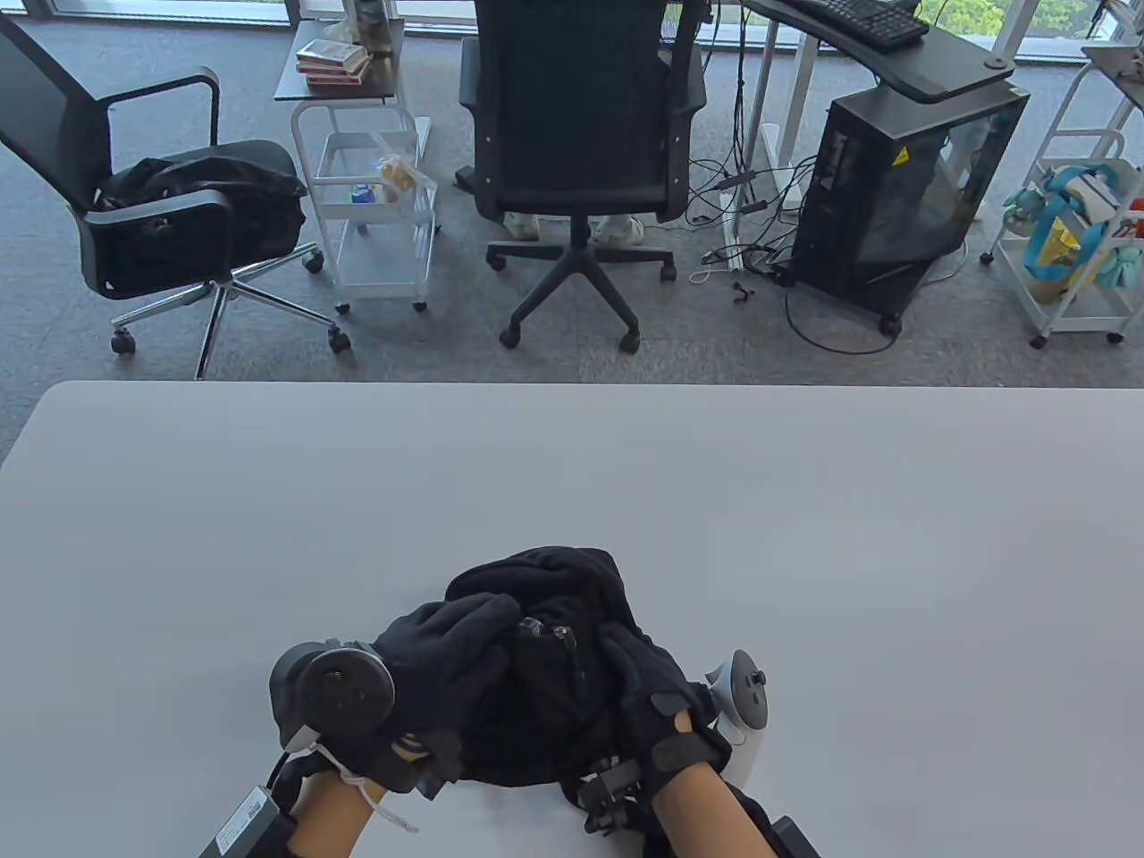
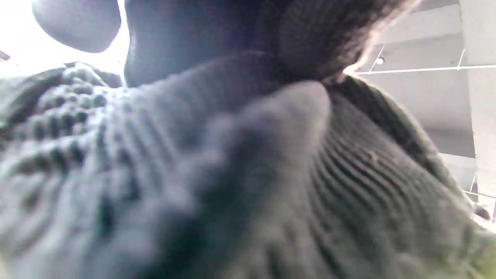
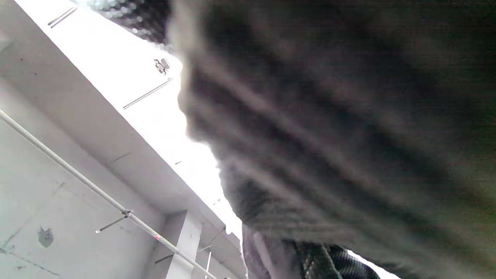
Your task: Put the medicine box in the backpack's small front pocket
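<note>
Grey table (image 1: 804,536) bears a crumpled backpack (image 1: 554,590) under both hands (image 1: 536,688).

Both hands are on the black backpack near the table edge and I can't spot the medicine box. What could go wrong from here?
The left hand and right hand cover the backpack, so the zipper pulls may be fumbled. The bag sits near the table edge and could slide off.
</note>
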The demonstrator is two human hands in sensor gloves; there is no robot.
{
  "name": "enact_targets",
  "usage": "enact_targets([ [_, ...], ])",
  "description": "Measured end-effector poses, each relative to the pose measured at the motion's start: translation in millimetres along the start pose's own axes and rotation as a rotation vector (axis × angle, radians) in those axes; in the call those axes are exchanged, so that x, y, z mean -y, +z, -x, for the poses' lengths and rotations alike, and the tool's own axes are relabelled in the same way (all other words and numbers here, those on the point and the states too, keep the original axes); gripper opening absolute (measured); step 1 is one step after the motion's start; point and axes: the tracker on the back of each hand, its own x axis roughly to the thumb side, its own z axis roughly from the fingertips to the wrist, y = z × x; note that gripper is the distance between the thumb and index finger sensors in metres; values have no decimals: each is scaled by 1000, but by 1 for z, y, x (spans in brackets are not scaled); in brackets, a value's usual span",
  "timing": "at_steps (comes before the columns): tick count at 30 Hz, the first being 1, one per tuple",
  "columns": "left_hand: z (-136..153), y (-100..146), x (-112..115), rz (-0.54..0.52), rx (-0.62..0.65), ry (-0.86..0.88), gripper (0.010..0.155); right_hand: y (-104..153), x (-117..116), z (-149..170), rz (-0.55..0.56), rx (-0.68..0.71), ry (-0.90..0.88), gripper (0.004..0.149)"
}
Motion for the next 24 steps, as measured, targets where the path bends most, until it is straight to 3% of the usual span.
enact_targets([
  [5, -3, 3, 3, -41, -53, 0, 42, 0, 0, -5, 10, 37, 28, 53],
  [10, -4, 8, -6, -130, -127, 66, 57, 2, -4, -14, 37, 137, 155, 54],
  [14, -14, 7, 0, -75, -142, 12, 56, 5, -12, -18, 45, 211, 275, 54],
  [17, -19, 7, 12, 47, -220, -43, 77, 7, -23, -15, 13, 254, 388, 54],
  [19, -19, 7, 19, 72, -238, -81, 86, 8, -32, -11, -5, 262, 488, 55],
  [21, -18, 8, 22, 95, -283, -112, 86, 8, -35, -8, 10, 267, 533, 54],
  [24, -16, 7, 25, 98, -332, -39, 56, 6, -34, -8, 3, 253, 504, 54],
])
